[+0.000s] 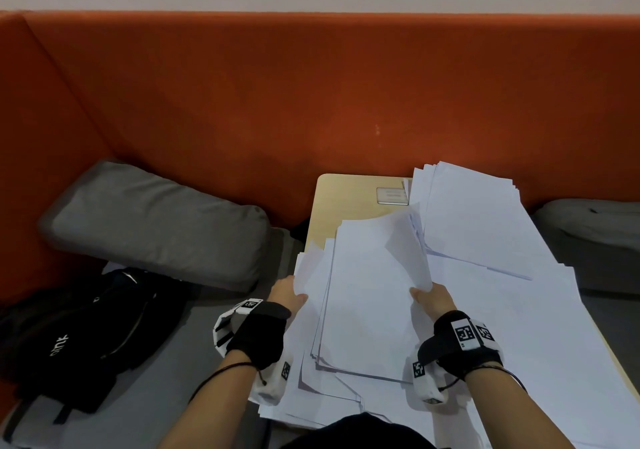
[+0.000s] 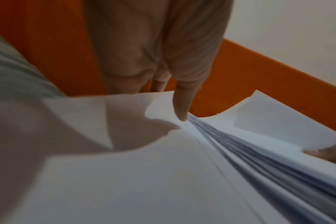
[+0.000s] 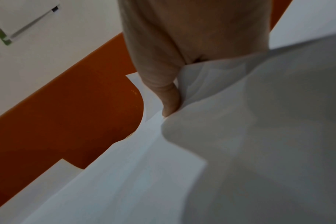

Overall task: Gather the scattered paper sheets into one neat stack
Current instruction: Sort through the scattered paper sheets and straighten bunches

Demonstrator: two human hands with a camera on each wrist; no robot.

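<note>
A thick bundle of white paper sheets (image 1: 370, 296) is held up between both hands above the table. My left hand (image 1: 289, 296) grips its left edge, thumb on top; in the left wrist view the thumb (image 2: 181, 106) presses on the fanned sheet edges (image 2: 240, 144). My right hand (image 1: 431, 298) grips the right edge, and its thumb (image 3: 169, 98) pinches the sheets (image 3: 144, 174). A second loose pile of sheets (image 1: 474, 220) lies at the table's far right. More sheets (image 1: 540, 344) are spread under and around the held bundle.
The light wooden table (image 1: 346, 199) stands against an orange sofa back (image 1: 311, 95). A small card (image 1: 391, 195) lies near the far edge. A grey cushion (image 1: 156, 223) and a black bag (image 1: 86, 337) lie on the seat at left; another grey cushion (image 1: 588, 220) sits at right.
</note>
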